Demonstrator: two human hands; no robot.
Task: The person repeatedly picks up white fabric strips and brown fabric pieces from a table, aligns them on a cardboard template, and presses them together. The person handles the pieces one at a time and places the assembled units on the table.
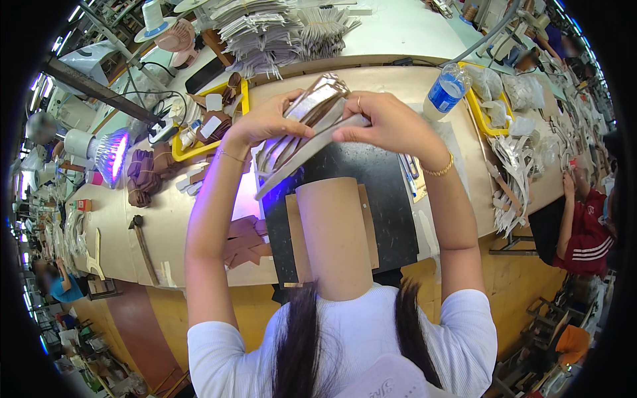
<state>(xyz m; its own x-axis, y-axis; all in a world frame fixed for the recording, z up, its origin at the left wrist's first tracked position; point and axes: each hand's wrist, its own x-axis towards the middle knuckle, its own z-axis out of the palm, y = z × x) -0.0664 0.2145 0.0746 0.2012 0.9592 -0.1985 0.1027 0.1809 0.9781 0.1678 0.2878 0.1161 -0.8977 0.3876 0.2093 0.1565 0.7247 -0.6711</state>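
A bundle of long, pale grey and shiny metallic strips (308, 126) is held up over the black mat (391, 219). My left hand (272, 121) is closed round its left side, thumb across the strips. On the right, my right hand (385, 123) is closed, thumb and fingers pinching the bundle near the end of one grey strip. That strip slants down to the left, apart from the others at its lower end. Below my hands, a curved tan board (334, 229) stands over the mat, on top of a flat brown board (300, 232).
At left are a glowing purple lamp (113, 157), a hammer (142, 249), brown pieces (245, 240) and a yellow tray (178, 151). At right stand a water bottle (446, 93), another yellow tray (479, 116) and white strips (512, 176). A person in red (587, 232) sits far right.
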